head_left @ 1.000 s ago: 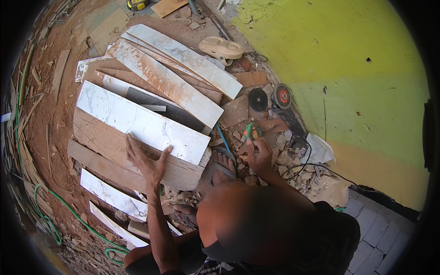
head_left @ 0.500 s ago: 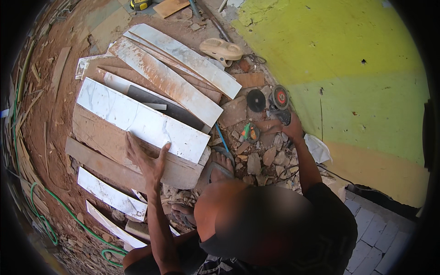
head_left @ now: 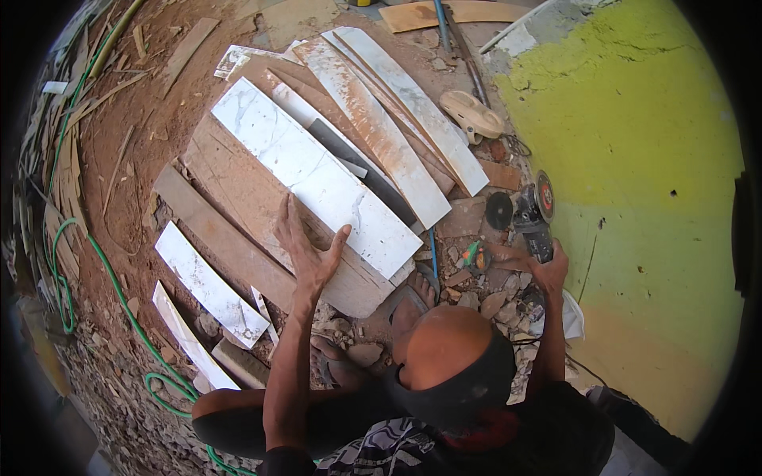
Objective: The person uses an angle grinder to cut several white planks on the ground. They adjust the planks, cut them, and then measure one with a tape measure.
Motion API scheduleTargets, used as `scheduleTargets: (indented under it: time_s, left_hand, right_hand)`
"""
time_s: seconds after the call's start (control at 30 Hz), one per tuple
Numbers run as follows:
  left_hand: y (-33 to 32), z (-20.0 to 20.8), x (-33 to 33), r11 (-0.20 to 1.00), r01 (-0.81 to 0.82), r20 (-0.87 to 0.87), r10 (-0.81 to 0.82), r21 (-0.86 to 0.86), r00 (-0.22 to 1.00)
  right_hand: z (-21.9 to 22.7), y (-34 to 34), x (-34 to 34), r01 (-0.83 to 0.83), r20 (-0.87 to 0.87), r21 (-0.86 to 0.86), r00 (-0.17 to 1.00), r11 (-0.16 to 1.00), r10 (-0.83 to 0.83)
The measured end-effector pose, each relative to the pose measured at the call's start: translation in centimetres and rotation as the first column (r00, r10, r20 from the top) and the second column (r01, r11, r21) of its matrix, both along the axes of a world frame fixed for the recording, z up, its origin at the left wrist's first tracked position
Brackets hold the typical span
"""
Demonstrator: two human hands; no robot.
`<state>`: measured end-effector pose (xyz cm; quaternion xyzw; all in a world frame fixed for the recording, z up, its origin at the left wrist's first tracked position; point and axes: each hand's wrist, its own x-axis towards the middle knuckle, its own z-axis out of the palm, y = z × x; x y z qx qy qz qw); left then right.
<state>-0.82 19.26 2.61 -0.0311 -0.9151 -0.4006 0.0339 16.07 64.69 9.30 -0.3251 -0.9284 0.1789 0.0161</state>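
We see the right hand [head_left: 549,268], a second ago at the small green-and-orange object [head_left: 477,257], now wrapped around the angle grinder [head_left: 527,213]; both hands are thus engaged, the left hand [head_left: 314,259] spread wide, thumb touching the white tile strip [head_left: 317,170] atop the brown slab [head_left: 236,176].

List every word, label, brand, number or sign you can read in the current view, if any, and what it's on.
No text can be read.
Grinder: any marking is too small to read.
Disc: red centre, too small to make out print.
White tile: grey veining, no legible lettering.
Shirt: pale pattern, no legible words.
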Motion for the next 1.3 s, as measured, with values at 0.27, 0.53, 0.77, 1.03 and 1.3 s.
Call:
scheduleTargets:
  time_s: [0.27,0.53,0.77,1.03,1.3]
  left_hand:
    - [6.0,3.1,5.1,0.951,0.008,-0.092,0.021,0.308,0.996]
    - [13.9,6.2,5.3,0.492,-0.430,0.512,-0.038,0.757,0.858]
    - [13.3,6.1,1.2,0.086,-0.774,0.768,0.096,0.628,0.633]
    - [12.7,7.2,-0.6,-0.110,-0.768,0.768,0.223,0.631,0.600]
    - [11.6,5.7,-2.1,-0.146,-0.766,0.769,0.274,0.626,0.577]
  right_hand:
    - [6.8,-9.6,-13.6,-0.244,-0.171,-0.792,0.969,0.560,0.180]
    - [3.9,-20.8,-25.7,-0.394,-0.306,-0.865,0.905,0.312,0.295]
    - [2.9,-26.1,-30.0,-0.407,-0.341,-0.887,0.895,0.216,0.287]
    - [1.7,-28.4,-32.7,-0.403,-0.337,-0.885,0.900,0.234,0.277]
    - [0.7,-30.1,-33.9,-0.461,-0.356,-0.833,0.869,0.304,0.344]
